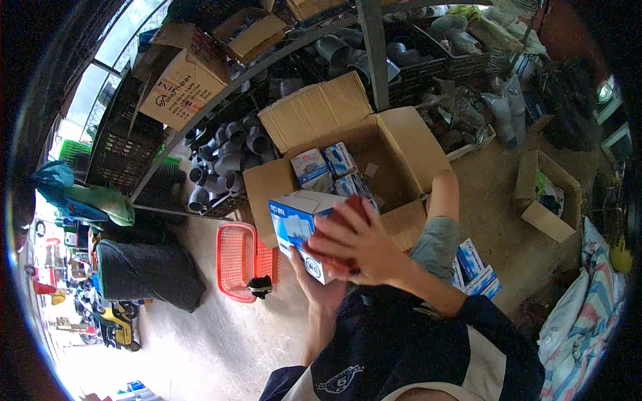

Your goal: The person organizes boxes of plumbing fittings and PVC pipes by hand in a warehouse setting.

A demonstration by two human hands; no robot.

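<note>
Hands are clamping a small blue-and-white cardboard box above the large open brown carton: my left hand is supporting it underneath, my right hand is pressing its side. I judge I'm mid-transfer; next needs a steady grip.

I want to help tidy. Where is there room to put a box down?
Bare floor lies left of the red basket, and between the big open carton and the small carton. The big carton's right half is free. The shelves are crowded.
</note>
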